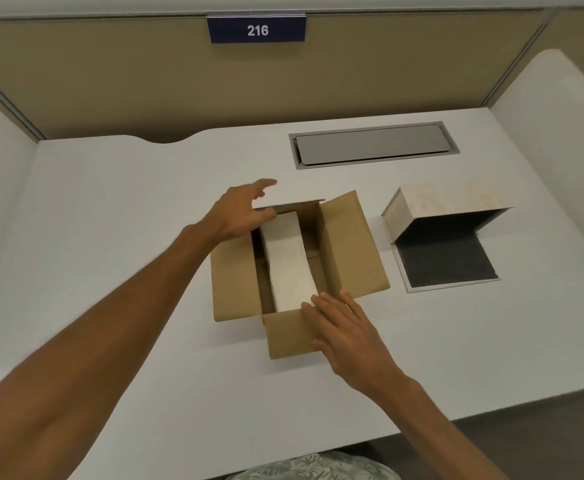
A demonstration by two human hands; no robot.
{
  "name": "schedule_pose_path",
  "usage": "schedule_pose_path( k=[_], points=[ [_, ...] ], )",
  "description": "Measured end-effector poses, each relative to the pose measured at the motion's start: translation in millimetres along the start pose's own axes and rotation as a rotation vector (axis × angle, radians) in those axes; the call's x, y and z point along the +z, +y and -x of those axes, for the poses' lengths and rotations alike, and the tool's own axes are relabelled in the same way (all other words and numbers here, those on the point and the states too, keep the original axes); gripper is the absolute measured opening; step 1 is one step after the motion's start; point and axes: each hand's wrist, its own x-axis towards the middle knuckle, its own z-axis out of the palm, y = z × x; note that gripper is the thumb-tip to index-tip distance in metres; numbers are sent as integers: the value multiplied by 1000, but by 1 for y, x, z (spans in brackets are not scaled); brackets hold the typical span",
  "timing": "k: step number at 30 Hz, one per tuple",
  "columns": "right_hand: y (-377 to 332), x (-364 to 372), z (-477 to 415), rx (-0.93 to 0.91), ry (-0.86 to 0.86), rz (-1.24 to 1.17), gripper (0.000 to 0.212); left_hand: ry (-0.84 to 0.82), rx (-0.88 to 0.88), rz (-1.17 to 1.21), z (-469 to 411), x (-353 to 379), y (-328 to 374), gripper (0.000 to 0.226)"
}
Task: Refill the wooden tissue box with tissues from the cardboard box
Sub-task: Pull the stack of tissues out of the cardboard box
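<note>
A brown cardboard box (349,251) stands open in the middle of the white desk, all flaps folded out. Inside it lies a white stack of tissues (289,261), lengthwise. My left hand (238,213) hovers over the box's far left corner, fingers spread, its thumb near the stack's far end. My right hand (346,327) rests flat on the near flap, fingertips touching the stack's near end. To the right lies the pale wooden tissue box (436,206), tipped open, its dark-lined base panel (446,261) flat on the desk; nothing is inside it.
A grey cable hatch (373,145) is set into the desk (128,220) behind the boxes. Beige partition walls enclose the back and sides, with a blue sign reading 216 (257,29). The desk's front edge runs diagonally at lower right.
</note>
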Motion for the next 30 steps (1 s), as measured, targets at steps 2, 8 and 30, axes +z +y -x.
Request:
schedule_pose_path(
  k=[2, 8, 30],
  points=[
    [0, 3, 1, -1, 21, -2, 62, 152, 9, -37, -5, 3, 0, 65],
    [0, 11, 5, -4, 71, -55, 63, 390, 83, -478, -20, 20, 0, 57],
    [-19, -24, -15, 289, 52, -297, 64, 92, -33, -238, 37, 35, -10, 86]
  ],
)
